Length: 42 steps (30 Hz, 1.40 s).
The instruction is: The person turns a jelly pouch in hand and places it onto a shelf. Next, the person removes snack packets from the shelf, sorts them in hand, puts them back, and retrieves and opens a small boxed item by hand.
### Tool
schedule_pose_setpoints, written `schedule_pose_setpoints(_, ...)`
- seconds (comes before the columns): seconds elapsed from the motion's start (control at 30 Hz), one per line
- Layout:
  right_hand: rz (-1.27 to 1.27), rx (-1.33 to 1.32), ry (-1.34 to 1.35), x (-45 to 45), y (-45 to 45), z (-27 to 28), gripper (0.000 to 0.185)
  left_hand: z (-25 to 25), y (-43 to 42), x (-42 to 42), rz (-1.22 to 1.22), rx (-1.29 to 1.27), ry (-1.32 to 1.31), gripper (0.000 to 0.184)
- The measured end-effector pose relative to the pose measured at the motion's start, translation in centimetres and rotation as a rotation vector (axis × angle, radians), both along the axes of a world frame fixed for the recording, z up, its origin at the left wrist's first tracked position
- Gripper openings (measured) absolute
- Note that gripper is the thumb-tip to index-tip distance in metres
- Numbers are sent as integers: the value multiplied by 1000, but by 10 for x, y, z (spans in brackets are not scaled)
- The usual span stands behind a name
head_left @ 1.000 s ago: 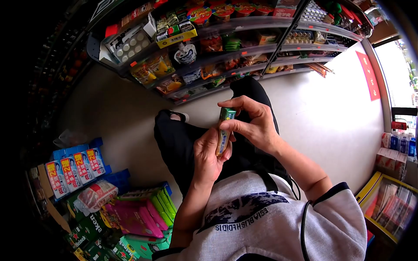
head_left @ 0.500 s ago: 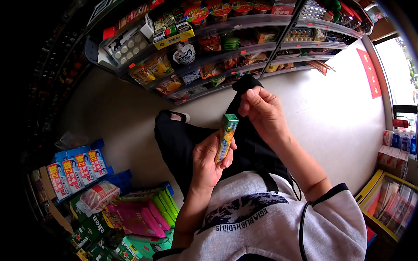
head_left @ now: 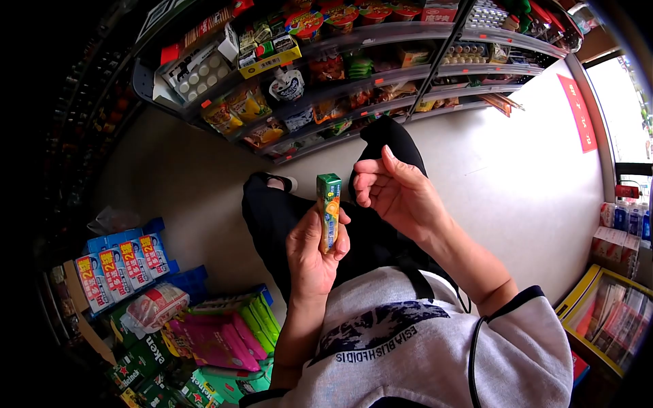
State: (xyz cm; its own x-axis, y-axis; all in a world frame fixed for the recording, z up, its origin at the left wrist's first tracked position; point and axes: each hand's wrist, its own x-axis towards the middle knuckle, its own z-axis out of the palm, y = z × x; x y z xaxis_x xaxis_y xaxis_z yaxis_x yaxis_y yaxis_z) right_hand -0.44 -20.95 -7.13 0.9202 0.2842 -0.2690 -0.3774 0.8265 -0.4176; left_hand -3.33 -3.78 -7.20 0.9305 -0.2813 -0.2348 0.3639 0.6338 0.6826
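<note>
A slim stick pack of candy (head_left: pixel 330 207), green at its top end with orange fruit printed on the side, stands upright in my left hand (head_left: pixel 313 255). The thumb and fingers wrap round its lower part. To the right of the pack is my right hand (head_left: pixel 401 190), apart from it, with the thumb raised and the fingers loosely curled and spread. Nothing shows in that hand. Both hands are above my dark trousers (head_left: pixel 272 221).
Ahead stands a store shelf (head_left: pixel 381 34) with packaged snacks and cup noodles. Stacked at lower left are blue-and-white boxes (head_left: pixel 122 268), pink packs (head_left: pixel 218 340) and green Heineken cartons (head_left: pixel 146 357). A yellow-framed case (head_left: pixel 605 313) is at right. Pale floor (head_left: pixel 503 163) spreads between.
My left hand has moved a little left with the candy pack, now more upright. My right hand has dropped down and left, and its pinched fingers have opened.
</note>
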Motion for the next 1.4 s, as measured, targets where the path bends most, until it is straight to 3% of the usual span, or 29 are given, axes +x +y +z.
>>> schedule_pose_setpoints(0.33, -49, -64, -106, -3, 2, -7, 24, -1, 1, 2, -21, 6, -31, 35)
schedule_pose_setpoints(0.53, 12, -39, -200, 0, 0, -13, 29, 2, -3, 2, -2, 133, -90, 36)
schedule_pose_setpoints(0.6, -58, -282, -284, 0, 7, -2, 21, 1, -5, 1, 17, 201, -113, 39)
schedule_pose_setpoints(0.67, -130, -524, -364, -1, 15, 9, 41, -1, -4, 1, 0, 225, -163, 47)
schedule_pose_setpoints(0.7, 18, -535, -424, 1, 10, 5, 73, 0, -7, 1, 4, 253, -203, 48)
schedule_pose_setpoints(0.73, 47, -550, -397, -2, 14, 9, 77, 1, -10, 0, 6, 281, -244, 49)
schedule_pose_setpoints(0.8, 73, -927, -596, -1, 19, 1, 78, 0, -7, -1, -77, 328, -299, 56)
schedule_pose_setpoints(0.83, -3, -973, -616, -1, 23, -2, 74, -4, -6, -3, -80, 399, -323, 56)
schedule_pose_setpoints(0.93, 105, -973, -473, 4, 18, 5, 61, -4, -4, -3, -72, 454, -336, 55)
schedule_pose_setpoints(1.0, 94, -960, -359, 6, 14, 15, 39, 0, -5, -4, -71, 451, -328, 53)
schedule_pose_setpoints(1.1, 53, -1035, -396, 11, 9, 10, 29, 6, -6, -5, -90, 461, -332, 50)
schedule_pose_setpoints(1.27, 62, -1020, -271, 18, 2, 8, 32, 7, -7, -8, -125, 417, -290, 50)
schedule_pose_setpoints(1.4, -183, -691, -197, 28, 3, -7, 37, 8, -6, -10, -141, 345, -203, 50)
